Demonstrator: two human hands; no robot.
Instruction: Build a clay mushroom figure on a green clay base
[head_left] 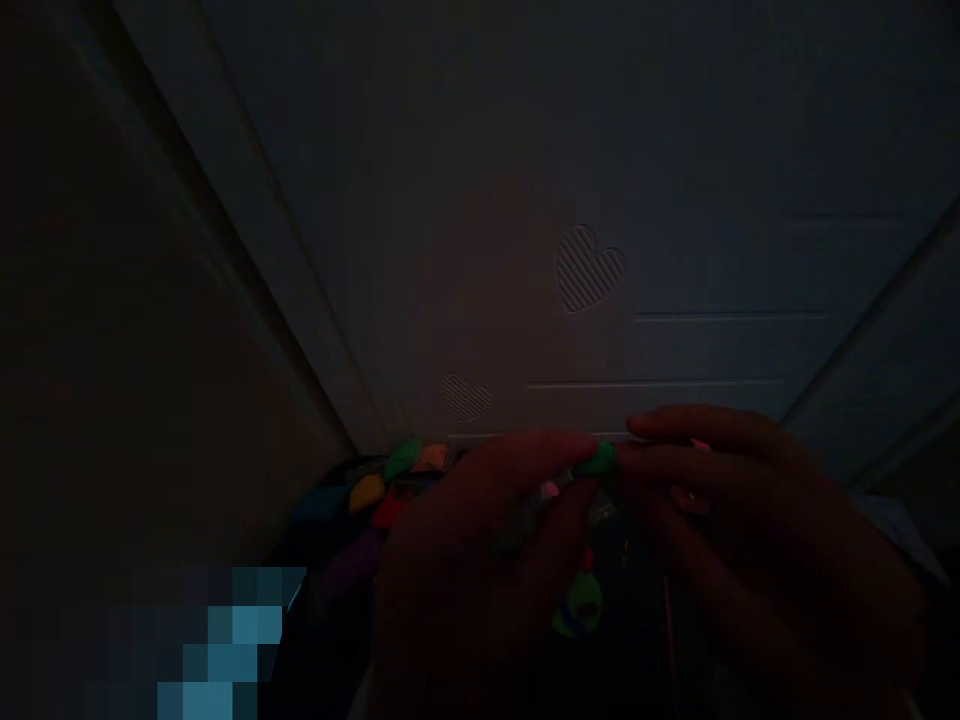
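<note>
The scene is very dark. My left hand (480,540) and my right hand (742,510) meet at the lower middle, fingertips pinched together on a small green piece (600,458). A thin strand seems to hang below it, ending in another green piece (581,605). Both hands have their fingers closed around this item. Just left of my left hand lies a cluster of small colored pieces (382,490): green, orange, yellow, red, blue and purple. What the pieces are made of cannot be made out in this light.
Behind the hands stands a pale panel with two embossed hearts (589,268) and horizontal grooves. A dark wall or frame (187,200) slants along the left. A blurred, bright blue patch (217,640) sits at the bottom left.
</note>
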